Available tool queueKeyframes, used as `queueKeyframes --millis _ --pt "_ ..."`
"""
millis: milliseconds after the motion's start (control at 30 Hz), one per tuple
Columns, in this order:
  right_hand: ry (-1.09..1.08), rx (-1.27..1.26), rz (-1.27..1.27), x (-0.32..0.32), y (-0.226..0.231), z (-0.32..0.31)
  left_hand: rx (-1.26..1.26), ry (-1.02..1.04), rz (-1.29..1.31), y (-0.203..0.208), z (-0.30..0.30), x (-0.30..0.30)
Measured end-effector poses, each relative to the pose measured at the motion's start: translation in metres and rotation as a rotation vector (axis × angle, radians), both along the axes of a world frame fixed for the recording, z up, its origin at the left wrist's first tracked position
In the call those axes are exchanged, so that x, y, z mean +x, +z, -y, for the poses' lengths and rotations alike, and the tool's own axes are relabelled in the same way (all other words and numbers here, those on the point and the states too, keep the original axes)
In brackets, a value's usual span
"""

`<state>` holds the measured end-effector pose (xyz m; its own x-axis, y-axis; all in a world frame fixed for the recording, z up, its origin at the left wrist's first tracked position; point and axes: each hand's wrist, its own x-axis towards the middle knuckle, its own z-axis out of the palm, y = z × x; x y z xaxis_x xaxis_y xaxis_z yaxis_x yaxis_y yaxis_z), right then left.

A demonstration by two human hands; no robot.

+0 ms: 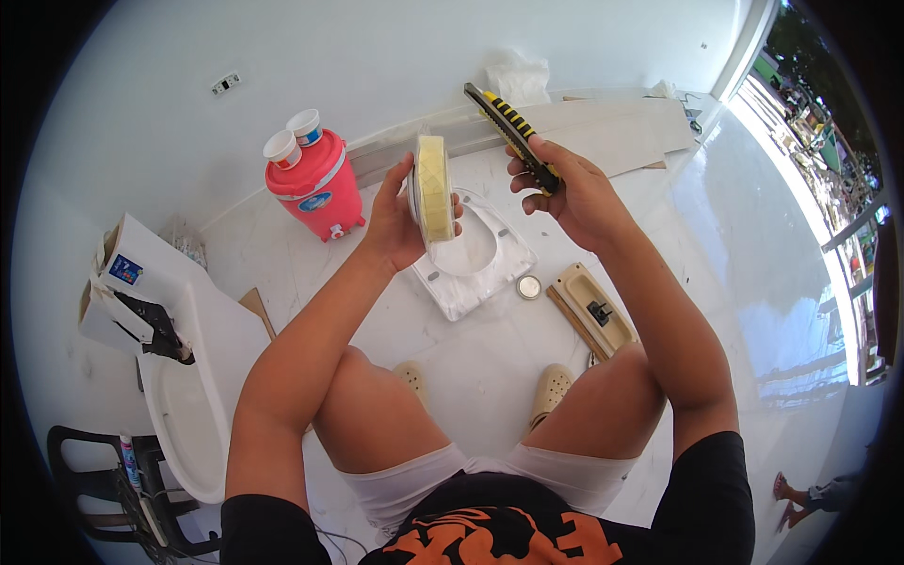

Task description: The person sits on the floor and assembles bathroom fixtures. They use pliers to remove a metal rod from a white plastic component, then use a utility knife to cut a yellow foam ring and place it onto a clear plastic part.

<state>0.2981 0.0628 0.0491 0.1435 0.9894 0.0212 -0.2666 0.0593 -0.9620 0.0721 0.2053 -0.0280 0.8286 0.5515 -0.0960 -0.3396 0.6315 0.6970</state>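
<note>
My left hand is closed around a roll of pale yellow tape, held on edge with loose clear film at its top. In my right hand is a black and yellow utility knife, tilted up and to the left. The knife's tip is apart from the tape roll; I cannot tell how far its blade is out. Below both hands, a white toilet seat in clear plastic lies on the floor. A small round tin or lid rests beside it.
A red water jug carries two white tubs. White sanitary ware stands left, near a black chair. A beige tray lies by my right knee. Flat boards lie along the wall. Another person's feet show far right.
</note>
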Motion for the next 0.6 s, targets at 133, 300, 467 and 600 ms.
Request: queueKeyframes --millis 133,300,467,600 --pt "0.064 0.012 -0.085 0.005 -0.019 0.002 0.003 -0.081 0.014 -0.007 -0.006 -0.003" --pt "0.085 0.007 0.078 0.01 -0.039 0.011 0.212 0.26 -0.189 -0.025 -0.009 0.005" --pt "0.208 0.029 0.101 0.012 -0.039 0.018 0.31 0.374 -0.292 -0.027 -0.008 0.008" --pt "0.248 0.033 0.099 0.008 -0.04 0.021 0.334 0.465 -0.367 -0.022 -0.003 0.011"
